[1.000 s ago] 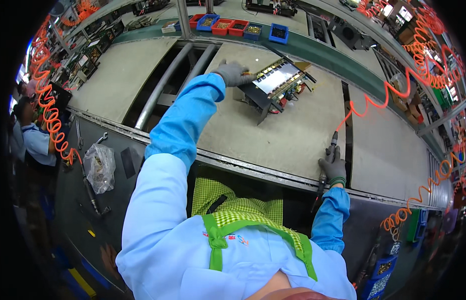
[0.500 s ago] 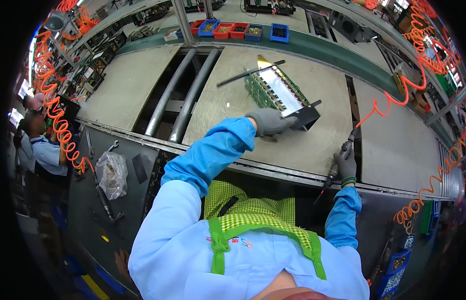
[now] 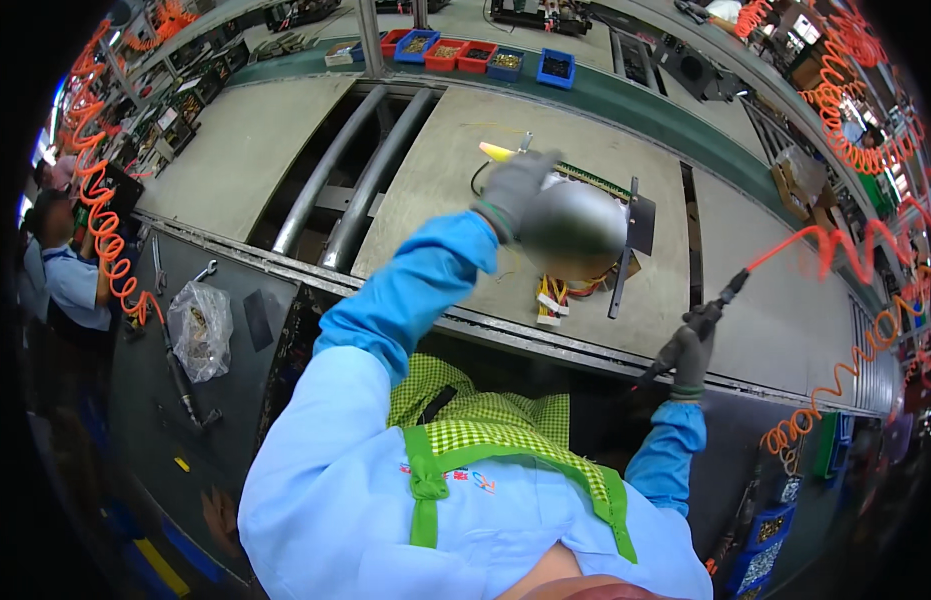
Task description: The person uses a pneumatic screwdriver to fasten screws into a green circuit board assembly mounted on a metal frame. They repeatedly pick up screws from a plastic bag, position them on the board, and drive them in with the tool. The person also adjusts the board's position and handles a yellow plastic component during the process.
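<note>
An electronics unit lies on the pale work board. Its green circuit board edge (image 3: 597,180), black bracket (image 3: 640,225), long dark strip (image 3: 622,262) and bundled wires with white connectors (image 3: 550,305) show. A rounded blurred patch (image 3: 575,235) covers the middle of it. My left hand (image 3: 513,192), in a grey glove, is over the unit's left end beside a yellow piece (image 3: 496,151); motion smears its fingers. My right hand (image 3: 691,350), also gloved, is closed around a pneumatic screwdriver (image 3: 727,290), whose bit points down and left near the table's front edge.
An orange coiled hose (image 3: 815,245) runs from the screwdriver to the right. Metal rollers (image 3: 370,190) lie left of the work board. Red and blue bins (image 3: 556,68) with small parts line the back. A plastic bag (image 3: 200,330) and wrench (image 3: 205,270) lie at left; a person (image 3: 75,265) sits beyond.
The unit has turned from its tilted position and now sits lower on the board, its wires showing in front. My left hand has moved from its near end to its left end.
</note>
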Action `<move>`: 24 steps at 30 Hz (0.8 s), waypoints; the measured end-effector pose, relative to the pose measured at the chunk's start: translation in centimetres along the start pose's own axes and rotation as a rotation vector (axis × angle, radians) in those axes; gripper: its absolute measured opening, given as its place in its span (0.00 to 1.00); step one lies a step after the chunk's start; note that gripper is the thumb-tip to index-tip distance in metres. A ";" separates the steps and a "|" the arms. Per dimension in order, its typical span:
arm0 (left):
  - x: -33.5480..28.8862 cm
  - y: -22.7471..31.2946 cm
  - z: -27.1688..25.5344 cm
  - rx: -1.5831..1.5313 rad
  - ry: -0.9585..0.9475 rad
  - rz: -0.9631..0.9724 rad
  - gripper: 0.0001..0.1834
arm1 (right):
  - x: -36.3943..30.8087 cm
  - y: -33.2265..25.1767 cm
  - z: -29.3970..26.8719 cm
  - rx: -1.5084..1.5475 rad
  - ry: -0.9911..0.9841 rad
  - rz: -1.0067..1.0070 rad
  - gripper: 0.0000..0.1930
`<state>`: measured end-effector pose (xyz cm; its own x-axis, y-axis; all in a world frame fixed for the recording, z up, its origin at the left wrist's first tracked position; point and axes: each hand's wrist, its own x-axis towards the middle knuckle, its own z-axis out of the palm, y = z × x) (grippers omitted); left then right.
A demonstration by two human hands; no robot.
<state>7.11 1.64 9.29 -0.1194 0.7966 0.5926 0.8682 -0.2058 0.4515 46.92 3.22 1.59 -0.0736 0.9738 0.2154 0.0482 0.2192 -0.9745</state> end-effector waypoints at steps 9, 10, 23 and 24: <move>-2.9 -5.4 0.3 0.050 -0.224 -0.299 0.29 | 4.3 -20.4 9.7 0.241 -0.218 -0.434 0.19; -3.0 -4.7 0.1 0.063 -0.279 -0.327 0.30 | 5.4 -21.0 11.6 0.258 -0.231 -0.520 0.18; 0.3 -5.0 -0.6 0.115 -0.213 0.030 0.33 | 12.8 -15.8 30.4 0.463 -0.261 -0.641 0.17; 0.5 -5.1 -0.3 0.069 -0.278 -0.048 0.33 | 13.2 -15.8 31.0 0.465 -0.254 -0.678 0.17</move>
<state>2.48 2.93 7.47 -0.0327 0.9317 0.3617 0.8964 -0.1328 0.4229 14.31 10.74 17.87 -0.1620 0.5860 0.7940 -0.4953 0.6476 -0.5790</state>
